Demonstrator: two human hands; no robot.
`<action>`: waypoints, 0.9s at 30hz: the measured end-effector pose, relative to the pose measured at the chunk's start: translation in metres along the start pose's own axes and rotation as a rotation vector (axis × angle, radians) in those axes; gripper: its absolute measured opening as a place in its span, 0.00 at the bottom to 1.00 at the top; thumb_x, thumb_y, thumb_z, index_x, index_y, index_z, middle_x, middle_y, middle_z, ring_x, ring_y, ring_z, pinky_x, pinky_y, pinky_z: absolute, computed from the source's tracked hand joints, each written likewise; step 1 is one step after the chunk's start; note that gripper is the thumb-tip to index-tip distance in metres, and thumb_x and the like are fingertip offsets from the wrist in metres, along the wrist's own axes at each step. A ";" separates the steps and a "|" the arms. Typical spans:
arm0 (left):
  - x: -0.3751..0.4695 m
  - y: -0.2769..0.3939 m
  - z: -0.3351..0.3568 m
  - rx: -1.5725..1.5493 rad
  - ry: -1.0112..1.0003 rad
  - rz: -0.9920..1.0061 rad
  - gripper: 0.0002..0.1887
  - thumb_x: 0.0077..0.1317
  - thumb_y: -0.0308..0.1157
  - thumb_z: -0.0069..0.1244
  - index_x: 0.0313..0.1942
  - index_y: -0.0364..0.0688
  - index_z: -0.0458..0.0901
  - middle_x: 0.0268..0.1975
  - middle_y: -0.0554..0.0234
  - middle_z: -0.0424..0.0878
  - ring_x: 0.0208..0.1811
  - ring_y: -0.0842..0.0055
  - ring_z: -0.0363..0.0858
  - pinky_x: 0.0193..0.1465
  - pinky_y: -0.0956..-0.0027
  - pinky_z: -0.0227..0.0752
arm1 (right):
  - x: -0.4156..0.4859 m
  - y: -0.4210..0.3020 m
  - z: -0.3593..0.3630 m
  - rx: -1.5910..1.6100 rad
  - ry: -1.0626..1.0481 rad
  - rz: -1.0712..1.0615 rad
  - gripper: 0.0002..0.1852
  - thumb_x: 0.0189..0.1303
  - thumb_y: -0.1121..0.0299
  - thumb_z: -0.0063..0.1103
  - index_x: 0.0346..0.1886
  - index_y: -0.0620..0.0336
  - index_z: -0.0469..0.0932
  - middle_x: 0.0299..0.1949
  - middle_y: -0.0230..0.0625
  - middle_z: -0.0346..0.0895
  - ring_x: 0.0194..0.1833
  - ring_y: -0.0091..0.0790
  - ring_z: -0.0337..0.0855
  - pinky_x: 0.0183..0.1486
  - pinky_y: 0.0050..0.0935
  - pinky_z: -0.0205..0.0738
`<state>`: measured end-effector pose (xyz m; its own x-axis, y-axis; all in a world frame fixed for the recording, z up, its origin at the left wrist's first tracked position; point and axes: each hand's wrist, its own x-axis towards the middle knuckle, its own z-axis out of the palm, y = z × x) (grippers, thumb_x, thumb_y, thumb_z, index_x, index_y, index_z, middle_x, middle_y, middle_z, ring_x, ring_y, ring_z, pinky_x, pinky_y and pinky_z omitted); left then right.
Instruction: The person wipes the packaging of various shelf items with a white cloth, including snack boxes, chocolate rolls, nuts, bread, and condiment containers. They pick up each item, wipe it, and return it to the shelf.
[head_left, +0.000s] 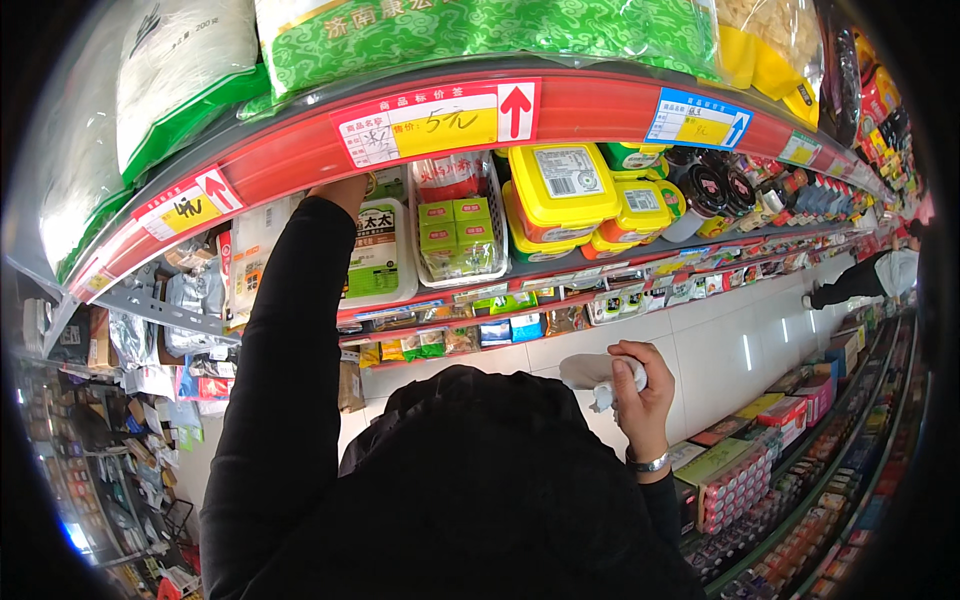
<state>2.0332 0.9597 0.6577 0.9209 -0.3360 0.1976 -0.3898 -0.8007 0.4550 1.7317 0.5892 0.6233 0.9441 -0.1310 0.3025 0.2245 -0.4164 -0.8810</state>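
My left hand (347, 192) reaches in beneath the red front rail (600, 112) of an upper shelf. Only the wrist and the back part of that hand show; the rail hides its fingers. Right beside it on the shelf below is a clear plastic pack with a green and white label (379, 259). A white plastic basket (463, 280) stands to the right of the pack and holds small green boxes (454, 223). Low on the right, my right hand (649, 397) grips a crumpled white cloth or tissue (601, 396), away from the shelves.
Bagged dry goods (487, 34) sit on the upper shelf over the rail. Yellow-lidded tubs (564, 180) and dark-lidded jars (705, 191) line the shelf below. Across the tiled floor (712, 330) are stacked drink cases (739, 487). A person (862, 277) is farther down the aisle.
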 end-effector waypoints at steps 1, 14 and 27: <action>0.001 -0.001 0.001 -0.003 0.001 -0.002 0.14 0.66 0.30 0.57 0.51 0.37 0.80 0.52 0.59 0.84 0.53 0.70 0.82 0.56 0.63 0.76 | -0.001 0.000 0.000 0.005 0.001 0.005 0.09 0.62 0.75 0.61 0.44 0.66 0.79 0.39 0.41 0.83 0.39 0.34 0.82 0.43 0.28 0.74; 0.017 0.008 0.038 0.131 0.033 -0.016 0.15 0.67 0.31 0.56 0.52 0.37 0.80 0.52 0.59 0.84 0.54 0.70 0.82 0.56 0.63 0.76 | -0.010 0.006 -0.003 0.033 0.034 0.067 0.08 0.61 0.78 0.60 0.44 0.66 0.80 0.39 0.40 0.83 0.39 0.33 0.82 0.43 0.27 0.74; 0.029 -0.004 0.042 0.075 0.058 -0.062 0.15 0.67 0.32 0.56 0.52 0.38 0.80 0.53 0.59 0.84 0.54 0.70 0.82 0.57 0.62 0.76 | -0.016 0.008 -0.012 0.010 0.067 0.063 0.08 0.62 0.76 0.61 0.44 0.66 0.80 0.38 0.40 0.83 0.37 0.31 0.81 0.41 0.26 0.74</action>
<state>2.0612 0.9321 0.6253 0.9406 -0.2571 0.2217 -0.3284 -0.8547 0.4021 1.7153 0.5771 0.6156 0.9383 -0.2162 0.2700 0.1684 -0.3962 -0.9026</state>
